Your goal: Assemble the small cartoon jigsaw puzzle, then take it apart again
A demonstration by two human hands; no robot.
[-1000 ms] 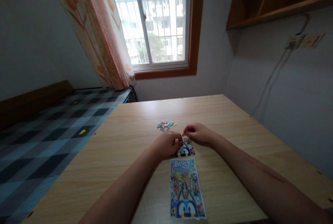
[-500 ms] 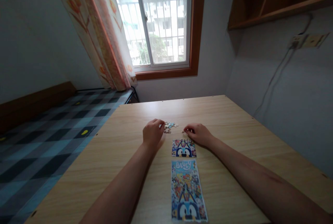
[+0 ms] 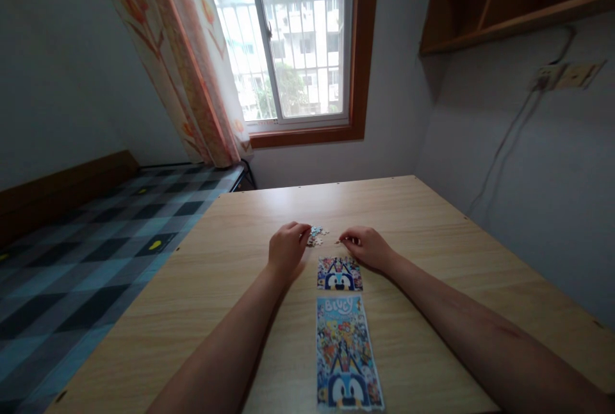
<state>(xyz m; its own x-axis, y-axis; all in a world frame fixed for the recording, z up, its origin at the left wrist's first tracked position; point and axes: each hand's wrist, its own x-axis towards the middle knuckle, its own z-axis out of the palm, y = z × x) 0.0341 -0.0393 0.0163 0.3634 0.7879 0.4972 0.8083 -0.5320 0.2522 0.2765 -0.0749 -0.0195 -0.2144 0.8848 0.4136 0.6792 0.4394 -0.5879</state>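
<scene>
My left hand (image 3: pixel 289 248) reaches to the left side of a small heap of jigsaw puzzle pieces (image 3: pixel 317 234). Its thumb and fingers are closed together at the heap; anything between them is too small to make out. To the right, my right hand (image 3: pixel 368 247) rests on the table, its fingertips pinching a tiny puzzle piece (image 3: pixel 337 241). Just below the hands lies a partly assembled puzzle (image 3: pixel 339 274) showing the top of a blue dog's face. Nearer to me is a printed picture sheet (image 3: pixel 346 353) headed "Bluey", with the same dog face at its bottom.
Everything lies on a light wooden table (image 3: pixel 202 311). At the left is a bed (image 3: pixel 96 254) with a checked cover. A window (image 3: pixel 288 42) and a flowered curtain (image 3: pixel 177 55) are beyond the table. A wooden shelf (image 3: pixel 509 4) hangs at the upper right.
My left hand has shifted slightly right, over the left part of the heap, covering some pieces. My right hand has hardly moved. The assembled puzzle and sheet stay put.
</scene>
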